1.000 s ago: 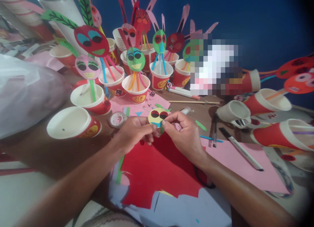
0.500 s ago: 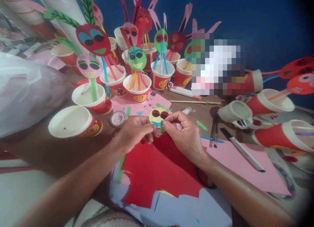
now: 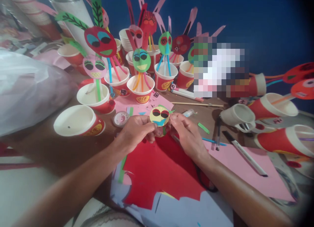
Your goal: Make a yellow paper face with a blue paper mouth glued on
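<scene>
A small round yellow paper face (image 3: 159, 117) with dark red-and-black eyes and a blue mouth is held up over the red paper (image 3: 163, 169). My left hand (image 3: 137, 130) pinches its lower left edge between thumb and fingers. At its right edge is my right hand (image 3: 185, 132), with thumb and fingertips pressed together beside the disc. Whether those fingertips grip the disc or something small is hidden. A roll of tape (image 3: 120, 118) lies just left of my left hand.
Paper cups (image 3: 140, 89) with decorated paper faces on straws stand behind. An empty-looking cup (image 3: 76, 122) and a plastic bag (image 3: 31, 92) are left. A mug (image 3: 236, 117), a marker (image 3: 245, 154) and pink paper (image 3: 252, 168) lie right.
The thumb and fingers of my right hand have shifted from the disc's lower right to its right edge, showing more of the face. The whole view has shifted slightly.
</scene>
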`<state>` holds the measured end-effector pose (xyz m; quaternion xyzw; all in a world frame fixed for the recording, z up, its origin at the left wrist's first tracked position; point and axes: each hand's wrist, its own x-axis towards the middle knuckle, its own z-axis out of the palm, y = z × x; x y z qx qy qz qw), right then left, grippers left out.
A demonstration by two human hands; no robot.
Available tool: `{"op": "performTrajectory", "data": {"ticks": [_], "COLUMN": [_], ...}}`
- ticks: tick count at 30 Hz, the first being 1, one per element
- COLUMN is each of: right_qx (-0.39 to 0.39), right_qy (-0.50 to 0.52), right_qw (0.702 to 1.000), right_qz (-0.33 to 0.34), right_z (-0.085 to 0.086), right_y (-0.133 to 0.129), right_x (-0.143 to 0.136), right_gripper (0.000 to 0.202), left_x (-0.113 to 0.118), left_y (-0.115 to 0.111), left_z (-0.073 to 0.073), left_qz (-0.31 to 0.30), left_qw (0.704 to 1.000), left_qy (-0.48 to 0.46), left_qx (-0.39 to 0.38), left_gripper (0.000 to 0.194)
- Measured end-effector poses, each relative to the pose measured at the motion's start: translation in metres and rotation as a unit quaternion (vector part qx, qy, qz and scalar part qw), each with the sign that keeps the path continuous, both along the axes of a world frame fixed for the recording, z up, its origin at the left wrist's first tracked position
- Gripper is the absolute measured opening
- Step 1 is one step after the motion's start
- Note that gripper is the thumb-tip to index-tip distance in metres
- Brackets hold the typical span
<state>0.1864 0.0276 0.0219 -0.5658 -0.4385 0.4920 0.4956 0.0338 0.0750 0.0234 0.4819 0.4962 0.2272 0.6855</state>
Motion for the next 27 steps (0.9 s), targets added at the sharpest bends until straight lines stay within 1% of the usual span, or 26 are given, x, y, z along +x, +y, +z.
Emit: {"op": "performTrajectory", "data": {"ticks": [3,7,13,27], "right_qx": [-0.018,-0.006,0.002,-0.005], "right_qy": [0.007,-0.002,-0.036,-0.019], "right_qw": [0.999,0.999,0.999,1.000], "right_qz": [0.036,0.046,0.026,0.016], "right_z": [0.000,-0.005,-0.011,-0.009], "right_y": [0.000,0.000,0.001,0.001], "right_x": [-0.001,-0.002,-0.001,-0.002], "right_gripper": [0.024,0.022,0.014,0.013], "left_x": [0.000,0.000,0.001,0.001], "left_y": [0.000,-0.001,-0.002,-0.001], "left_z": [0.001,0.001,0.001,0.002], "left_qz": [0.002,0.002,-0.003,-0.009], "left_qw": [1.000,1.000,0.999,1.000], "left_qy": [0.000,0.007,0.021,0.010], "left_qx": [0.007,0.018,0.027,0.013], "left_gripper": [0.011,0.009,0.009,0.009]}}
